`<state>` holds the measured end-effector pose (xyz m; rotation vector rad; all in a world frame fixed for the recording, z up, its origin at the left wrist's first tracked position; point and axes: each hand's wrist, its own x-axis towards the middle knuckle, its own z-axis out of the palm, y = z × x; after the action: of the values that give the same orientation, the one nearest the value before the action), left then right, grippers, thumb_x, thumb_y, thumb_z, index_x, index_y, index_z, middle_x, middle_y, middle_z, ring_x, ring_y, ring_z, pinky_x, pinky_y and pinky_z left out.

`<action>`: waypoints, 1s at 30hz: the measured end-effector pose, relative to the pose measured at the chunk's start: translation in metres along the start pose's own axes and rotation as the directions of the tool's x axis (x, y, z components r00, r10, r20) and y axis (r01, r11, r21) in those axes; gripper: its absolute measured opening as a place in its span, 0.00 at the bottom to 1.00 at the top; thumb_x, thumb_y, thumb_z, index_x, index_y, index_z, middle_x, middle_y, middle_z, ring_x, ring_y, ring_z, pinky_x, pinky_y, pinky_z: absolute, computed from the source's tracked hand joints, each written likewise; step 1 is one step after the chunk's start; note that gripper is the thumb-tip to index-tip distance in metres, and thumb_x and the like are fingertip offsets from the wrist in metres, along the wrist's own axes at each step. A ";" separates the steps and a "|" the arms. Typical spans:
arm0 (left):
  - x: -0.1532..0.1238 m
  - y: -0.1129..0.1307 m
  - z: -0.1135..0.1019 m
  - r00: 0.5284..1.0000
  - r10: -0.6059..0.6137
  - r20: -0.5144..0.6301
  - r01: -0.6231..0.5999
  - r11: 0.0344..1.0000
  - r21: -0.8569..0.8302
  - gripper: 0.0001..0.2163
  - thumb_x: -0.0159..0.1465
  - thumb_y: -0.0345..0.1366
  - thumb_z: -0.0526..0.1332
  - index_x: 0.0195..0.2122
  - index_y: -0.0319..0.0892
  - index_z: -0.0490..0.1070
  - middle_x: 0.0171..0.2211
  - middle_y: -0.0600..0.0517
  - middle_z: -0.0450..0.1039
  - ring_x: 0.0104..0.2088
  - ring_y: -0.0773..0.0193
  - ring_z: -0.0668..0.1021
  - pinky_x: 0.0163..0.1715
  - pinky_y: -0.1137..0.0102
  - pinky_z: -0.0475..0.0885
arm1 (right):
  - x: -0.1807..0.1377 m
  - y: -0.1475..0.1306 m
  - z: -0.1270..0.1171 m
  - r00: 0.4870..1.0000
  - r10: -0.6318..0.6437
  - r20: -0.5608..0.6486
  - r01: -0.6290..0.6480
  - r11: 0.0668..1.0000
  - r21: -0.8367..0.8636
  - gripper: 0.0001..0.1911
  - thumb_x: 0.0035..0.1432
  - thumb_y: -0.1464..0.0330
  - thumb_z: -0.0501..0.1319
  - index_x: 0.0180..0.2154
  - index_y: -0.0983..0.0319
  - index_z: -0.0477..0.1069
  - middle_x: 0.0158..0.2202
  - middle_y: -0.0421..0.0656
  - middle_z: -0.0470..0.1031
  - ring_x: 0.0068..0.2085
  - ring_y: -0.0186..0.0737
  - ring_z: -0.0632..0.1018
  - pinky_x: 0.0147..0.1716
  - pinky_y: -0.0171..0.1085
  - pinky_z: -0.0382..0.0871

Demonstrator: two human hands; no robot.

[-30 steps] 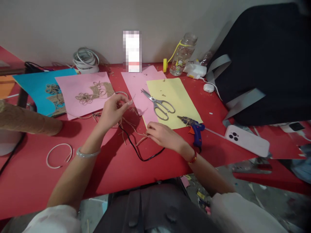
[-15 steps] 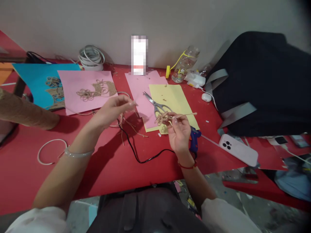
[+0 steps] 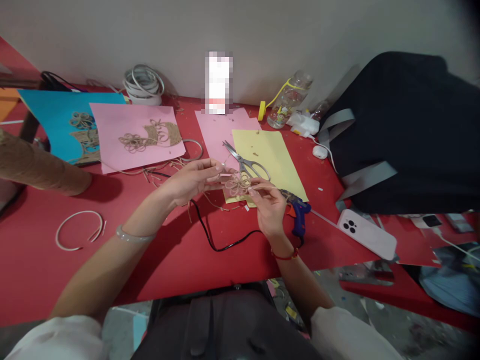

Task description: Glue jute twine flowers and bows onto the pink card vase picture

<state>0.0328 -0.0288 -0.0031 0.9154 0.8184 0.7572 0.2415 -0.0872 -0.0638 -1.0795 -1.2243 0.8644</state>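
Hands have drawn together since the earlier frame: the left hand (image 3: pixel 191 182) has come in from the side to meet the right hand (image 3: pixel 268 210), and the small curl of jute twine (image 3: pixel 236 185) now sits between them. The right fingers pinch the curl from below. The left fingertips (image 3: pixel 221 169) reach its upper edge, though I cannot tell if they grip it or only steady it. The curl is held up just above the yellow paper (image 3: pixel 275 160), which seems to keep its loops free for both hands to reach. It also has the same looped look as the twine figure (image 3: pixel 148 137) glued on the pink paper (image 3: pixel 112 150) further left.

The scissors (image 3: pixel 245 166) lie on the yellow paper just past the curl, and the blue glue gun (image 3: pixel 298 217) rests beside the right hand, both close enough to pick up without stretching. A black cable (image 3: pixel 221 245) trails across the red desk (image 3: pixel 168 270) under the hands, with loose twine scraps around it.
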 end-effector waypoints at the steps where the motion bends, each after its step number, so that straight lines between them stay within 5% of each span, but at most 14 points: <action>1: -0.001 0.001 0.000 1.000 0.006 -0.005 -0.006 1.000 0.000 0.13 0.60 0.41 0.72 0.34 0.40 0.71 0.47 0.43 0.81 0.48 0.54 0.82 0.54 0.55 0.76 | 0.000 0.001 0.000 1.000 0.006 0.000 -0.006 1.000 0.009 0.07 0.60 0.62 0.66 0.35 0.57 0.70 0.46 0.46 0.76 0.49 0.44 0.80 0.47 0.46 0.79; 18: 0.002 -0.002 -0.004 0.990 0.124 -0.069 -0.122 0.992 0.042 0.09 0.62 0.39 0.70 0.34 0.42 0.72 0.44 0.43 0.82 0.50 0.57 0.81 0.56 0.59 0.74 | -0.005 0.003 0.007 0.968 0.250 0.035 -0.248 0.919 0.306 0.11 0.57 0.63 0.68 0.35 0.57 0.67 0.44 0.45 0.79 0.48 0.42 0.82 0.55 0.48 0.77; 26: 0.010 -0.004 -0.027 0.952 0.227 -0.208 -0.161 0.942 0.293 0.13 0.63 0.46 0.69 0.36 0.42 0.72 0.44 0.44 0.81 0.46 0.60 0.81 0.49 0.65 0.76 | -0.005 0.005 -0.002 0.976 0.210 0.059 -0.215 0.972 0.096 0.11 0.58 0.62 0.69 0.36 0.58 0.69 0.42 0.45 0.80 0.47 0.43 0.83 0.51 0.45 0.79; 30: 0.008 -0.001 -0.028 0.952 0.240 -0.191 -0.177 0.938 0.299 0.11 0.63 0.44 0.68 0.35 0.42 0.73 0.41 0.46 0.81 0.41 0.63 0.81 0.43 0.68 0.76 | -0.009 -0.002 -0.010 0.993 0.090 0.075 -0.083 0.992 -0.094 0.07 0.61 0.63 0.67 0.37 0.59 0.71 0.42 0.47 0.81 0.44 0.43 0.84 0.48 0.44 0.81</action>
<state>0.0135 -0.0121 -0.0165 1.1987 1.0569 0.9600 0.2499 -0.0979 -0.0649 -1.1880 -1.3008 0.9324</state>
